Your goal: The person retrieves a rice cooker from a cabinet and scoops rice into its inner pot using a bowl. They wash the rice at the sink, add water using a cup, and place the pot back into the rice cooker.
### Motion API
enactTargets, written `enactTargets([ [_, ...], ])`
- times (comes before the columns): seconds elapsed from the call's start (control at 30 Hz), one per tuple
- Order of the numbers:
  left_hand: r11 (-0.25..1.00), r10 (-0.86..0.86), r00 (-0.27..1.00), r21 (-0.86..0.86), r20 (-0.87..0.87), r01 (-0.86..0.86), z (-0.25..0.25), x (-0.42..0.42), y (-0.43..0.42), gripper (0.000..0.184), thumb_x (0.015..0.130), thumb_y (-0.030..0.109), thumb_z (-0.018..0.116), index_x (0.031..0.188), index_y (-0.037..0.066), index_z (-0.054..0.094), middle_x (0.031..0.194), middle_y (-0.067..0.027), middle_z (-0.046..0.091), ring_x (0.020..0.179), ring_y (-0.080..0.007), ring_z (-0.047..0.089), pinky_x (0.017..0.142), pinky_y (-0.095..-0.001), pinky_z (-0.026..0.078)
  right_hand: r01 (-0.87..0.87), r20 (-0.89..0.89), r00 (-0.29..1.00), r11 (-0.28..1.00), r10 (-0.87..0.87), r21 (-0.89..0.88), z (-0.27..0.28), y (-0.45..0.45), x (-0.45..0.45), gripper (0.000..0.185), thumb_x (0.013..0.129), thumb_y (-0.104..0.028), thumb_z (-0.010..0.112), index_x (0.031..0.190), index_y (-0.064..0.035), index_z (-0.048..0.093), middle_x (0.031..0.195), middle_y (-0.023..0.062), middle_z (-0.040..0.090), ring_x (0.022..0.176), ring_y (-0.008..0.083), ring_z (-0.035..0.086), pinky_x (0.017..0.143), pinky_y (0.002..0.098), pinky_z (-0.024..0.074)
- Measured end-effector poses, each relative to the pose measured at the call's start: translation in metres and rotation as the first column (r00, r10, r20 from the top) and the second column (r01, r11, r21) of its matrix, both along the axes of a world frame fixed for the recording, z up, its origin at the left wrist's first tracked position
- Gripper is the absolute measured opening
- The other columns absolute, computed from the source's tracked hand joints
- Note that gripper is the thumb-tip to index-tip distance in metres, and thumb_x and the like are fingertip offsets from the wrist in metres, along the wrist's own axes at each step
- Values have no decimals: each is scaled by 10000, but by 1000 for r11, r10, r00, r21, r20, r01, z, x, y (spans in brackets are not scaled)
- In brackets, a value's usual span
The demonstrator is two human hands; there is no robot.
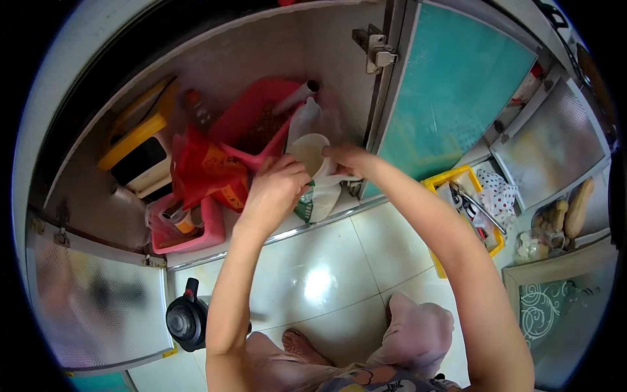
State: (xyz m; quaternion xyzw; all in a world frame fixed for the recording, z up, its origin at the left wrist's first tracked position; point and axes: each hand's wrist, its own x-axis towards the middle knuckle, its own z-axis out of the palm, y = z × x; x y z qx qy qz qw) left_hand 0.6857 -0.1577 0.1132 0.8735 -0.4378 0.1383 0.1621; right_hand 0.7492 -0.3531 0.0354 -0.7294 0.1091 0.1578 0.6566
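Note:
Inside the open low cabinet a white cup-like container (308,153) sits at the mouth of a white and green bag (320,201). My left hand (277,186) is at the left side of the container and bag, fingers bent and closed on the bag's edge. At the right side, my right hand (343,160) has its fingers curled at the container's rim and the bag's edge. Behind my left hand stands a pink bin (251,124) with brown contents. A red plastic bag (206,170) lies to its left.
A smaller pink basket (186,228) and a yellow and white box (140,147) are in the cabinet at left. A black-lidded kettle (188,320) stands on the floor. To the right are a teal door (450,85) and a yellow basket (470,215).

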Motion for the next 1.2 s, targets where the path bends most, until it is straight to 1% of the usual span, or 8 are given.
enactTargets([
  [0.1, 998, -68, 993, -14, -93, 67, 5, 3, 0, 146, 708, 96, 660, 836, 33, 630, 837, -74, 591, 921, -249, 539, 869, -385, 420, 80, -181, 980, 997, -78, 6, -16, 4, -8, 355, 832, -301, 576, 1078, -50, 530, 896, 55, 549, 682, 122, 494, 585, 243, 445],
  [0.2, 997, -77, 989, -30, -127, 74, 6, 6, 2, 169, 704, 77, 654, 867, 35, 638, 877, -74, 607, 954, -245, 536, 868, -378, 420, -24, -173, 985, 999, 16, -42, -13, 2, -9, 339, 858, -295, 550, 1088, -48, 522, 935, 55, 553, 761, 138, 521, 617, 284, 466],
  [0.5, 988, -95, 973, -140, -209, 67, 19, 9, 16, 241, 706, -46, 562, 903, 45, 668, 887, -100, 636, 904, -272, 581, 784, -365, 479, 351, -253, 933, 803, -256, 482, -11, -4, -12, 393, 884, -54, 456, 1266, -5, 379, 1192, 174, 508, 1078, 296, 548, 853, 447, 516],
  [0.63, 986, -45, 968, -164, -246, 5, 19, 6, 17, 219, 722, -49, 550, 884, 44, 665, 873, -107, 631, 850, -280, 590, 740, -365, 484, 358, -334, 929, 623, -160, 696, -7, -13, -28, 402, 955, -99, 367, 1350, -71, 296, 1338, 167, 394, 1170, 343, 473, 904, 507, 473],
  [0.73, 984, -61, 966, -175, -250, 17, 18, 8, 14, 189, 733, -42, 546, 863, 38, 658, 864, -111, 622, 823, -285, 594, 720, -366, 484, 329, -234, 944, 687, -231, 648, -19, 0, -23, 402, 954, -87, 353, 1346, -28, 282, 1333, 192, 387, 1197, 356, 447, 919, 521, 464],
  [0.83, 982, -86, 963, -186, -256, 38, 17, 12, 17, 180, 733, -41, 540, 854, 32, 652, 869, -113, 614, 826, -287, 593, 723, -366, 482, 314, -267, 949, 550, -166, 774, -12, -7, -31, 407, 938, -53, 337, 1338, -4, 274, 1327, 203, 382, 1216, 370, 420, 933, 539, 453],
  [1.03, 992, -73, 947, -120, -314, 36, 21, 11, 23, 242, 713, -74, 507, 876, 27, 654, 908, -110, 608, 859, -287, 589, 756, -364, 477, 211, -148, 977, 562, -155, 800, 24, -15, -58, 425, 881, 9, 323, 1293, 93, 260, 1312, 249, 370, 1184, 401, 441, 950, 520, 454],
  [1.2, 993, -90, 933, -100, -347, 58, 23, 7, 24, 265, 703, -88, 496, 890, 18, 651, 908, -111, 610, 891, -286, 584, 790, -363, 472, 63, 33, 991, 672, -129, 738, 55, -30, -98, 410, 858, -2, 341, 1237, 150, 295, 1257, 259, 422, 1143, 367, 492, 964, 477, 453],
])
